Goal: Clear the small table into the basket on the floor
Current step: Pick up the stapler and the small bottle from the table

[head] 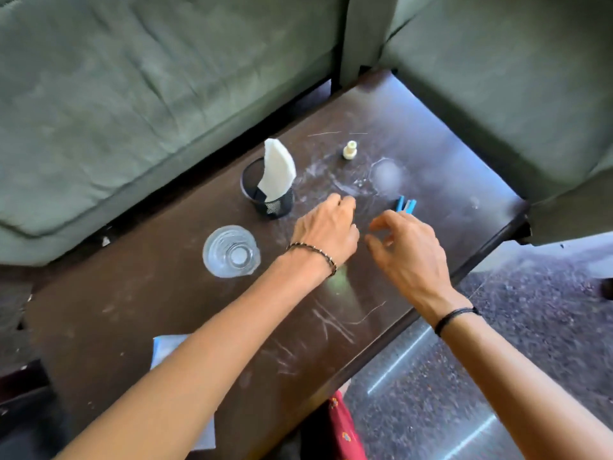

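Observation:
The small dark brown table (205, 303) carries a black mesh cup (275, 202) with a white folded paper (277, 167) standing in it. A clear plastic cup (231, 251) stands to its front left. A small cream cap-like piece (350, 150) sits farther back, and a blue clothes peg (405, 204) lies to the right. My left hand (326, 232) hovers over the table's middle beside the mesh cup, fingers curled under, with nothing seen in it. My right hand (409, 250) is open with bent fingers, just short of the peg. No basket is in view.
A grey-green sofa (132, 94) runs along the table's far side, and a matching seat (497, 78) is at the right. A white and blue paper (167, 346) lies partly under my left forearm. Speckled floor (514, 343) shows to the right. White dusty marks cover the tabletop.

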